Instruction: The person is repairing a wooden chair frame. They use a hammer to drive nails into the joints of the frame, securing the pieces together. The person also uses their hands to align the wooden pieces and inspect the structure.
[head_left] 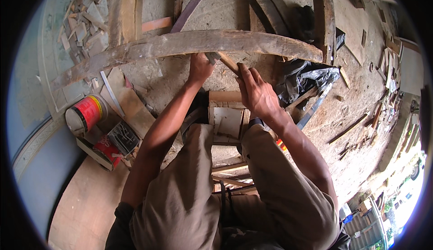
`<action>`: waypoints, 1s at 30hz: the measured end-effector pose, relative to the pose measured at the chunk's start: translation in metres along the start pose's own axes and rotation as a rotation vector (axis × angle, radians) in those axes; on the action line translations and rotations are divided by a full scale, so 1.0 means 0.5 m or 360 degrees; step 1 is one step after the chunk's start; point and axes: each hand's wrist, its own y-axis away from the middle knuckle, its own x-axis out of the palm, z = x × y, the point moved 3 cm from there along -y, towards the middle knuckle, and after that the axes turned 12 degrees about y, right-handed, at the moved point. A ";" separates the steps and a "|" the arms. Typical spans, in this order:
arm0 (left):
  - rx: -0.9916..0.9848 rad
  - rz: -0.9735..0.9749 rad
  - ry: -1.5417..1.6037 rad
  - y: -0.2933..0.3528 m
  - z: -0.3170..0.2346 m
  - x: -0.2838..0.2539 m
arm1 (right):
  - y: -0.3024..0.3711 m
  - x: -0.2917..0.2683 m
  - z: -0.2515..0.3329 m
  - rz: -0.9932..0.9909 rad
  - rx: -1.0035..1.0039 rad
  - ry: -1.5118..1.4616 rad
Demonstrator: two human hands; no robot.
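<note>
Brown trousers [180, 200] fill the lower middle of my remote view, the two legs bent and spread apart, as I look down from the wearer's head. Bare forearms reach up past the knees on either side toward a long, weathered beam [198, 43], which crosses the upper middle and bows because of the fisheye lens. Just below the beam, the right hand [260, 94] has its fingers curled around a wooden handle [230, 64], pressed close together and gripping its lower end. This handle slants up and left to the beam's lower edge, beside a small grey piece [213, 58] next to the left hand [201, 69]. That hand sits right under the beam, its fingers partly hidden, so I can't make out whether they pinch anything. Between the knees is a wooden frame [225, 97] with a pale panel inside it. To the left, a red-and-yellow can [86, 114] lies tilted near a second, red tin [106, 149], and wood scraps [83, 27] are heaped further up. On the right, a crumpled black bag [304, 79] lies on the dusty floor [345, 126], with more wood pieces scattered beyond it.
</note>
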 end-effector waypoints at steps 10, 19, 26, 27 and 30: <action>-0.0244 0.0039 -0.0003 -0.003 -0.033 0.001 | -0.007 -0.017 0.002 -0.0078 0.0121 -0.0186; 0.0069 0.0031 -0.0005 -0.008 -0.084 -0.007 | -0.015 -0.023 -0.013 -0.0146 0.0183 -0.0213; 0.0228 0.0162 -0.0853 -0.014 -0.068 -0.028 | -0.038 -0.060 0.009 -0.0337 -0.0250 -0.0051; 0.0233 0.0159 -0.0884 -0.014 -0.062 -0.034 | -0.043 -0.070 0.020 -0.0385 -0.0325 -0.0017; 0.0324 0.0290 -0.1053 -0.029 -0.052 -0.022 | -0.036 -0.038 -0.029 -0.0181 -0.0345 0.0142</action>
